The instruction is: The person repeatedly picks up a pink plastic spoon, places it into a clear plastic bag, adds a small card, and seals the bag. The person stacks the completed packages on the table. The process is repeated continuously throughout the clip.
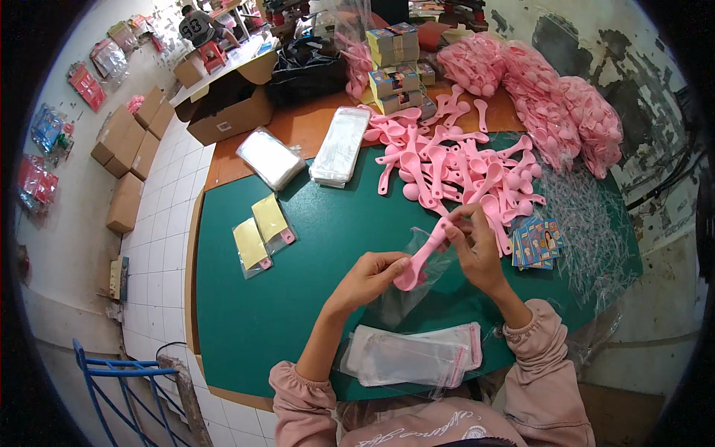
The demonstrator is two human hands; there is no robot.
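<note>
Between my two hands is a pink plastic spoon, tilted with its wide bowl toward my left hand. My left hand is closed on the bowl end, thumb on top. The fingers of my right hand pinch the handle end. A clear plastic bag hangs beneath the spoon; whether the spoon is inside it I cannot tell. A stack of clear bags lies near my body. Beyond my hands spreads a heap of pink spoons. Colourful printed cards lie right of my right hand.
Two packed pouches with yellow cards lie on the green table. Farther back are bag bundles, stacked card bundles and an open carton. Pink-filled sacks and clear plastic scraps line the right. Another person sits far left.
</note>
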